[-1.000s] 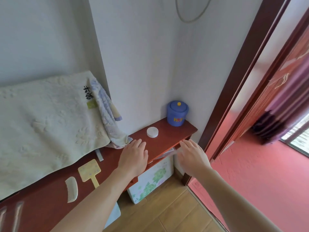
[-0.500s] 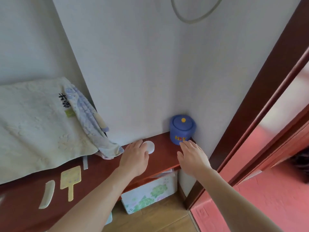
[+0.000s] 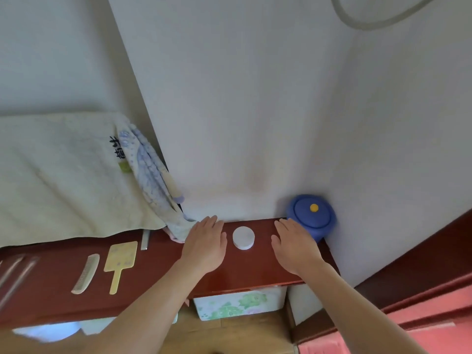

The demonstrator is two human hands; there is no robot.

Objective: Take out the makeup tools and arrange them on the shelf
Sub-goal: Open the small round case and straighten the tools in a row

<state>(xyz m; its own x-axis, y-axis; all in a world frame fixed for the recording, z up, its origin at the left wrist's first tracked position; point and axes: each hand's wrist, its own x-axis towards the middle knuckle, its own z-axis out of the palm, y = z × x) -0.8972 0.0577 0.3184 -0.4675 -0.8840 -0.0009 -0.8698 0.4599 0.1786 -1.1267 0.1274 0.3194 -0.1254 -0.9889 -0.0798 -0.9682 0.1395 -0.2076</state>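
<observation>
A red-brown wooden shelf (image 3: 255,274) runs along the white wall. On it lie a cream comb (image 3: 85,273), a yellow hand mirror (image 3: 119,263) and a small white round jar (image 3: 243,237). My left hand (image 3: 205,245) rests flat, fingers apart, just left of the jar. My right hand (image 3: 293,245) lies flat to the jar's right, its fingertips beside a blue lidded pot (image 3: 311,215) in the corner. Neither hand holds anything.
A cream towel (image 3: 63,180) and a pale blue cloth (image 3: 150,172) hang over the shelf's back left. A thin grey strip (image 3: 145,240) lies beneath the towel's edge. A floral box (image 3: 237,304) sits under the shelf. A dark red door frame (image 3: 421,256) stands at right.
The view has swung up toward the wall. Both hands moved from the shelf's front edge up onto its top, either side of the white jar.
</observation>
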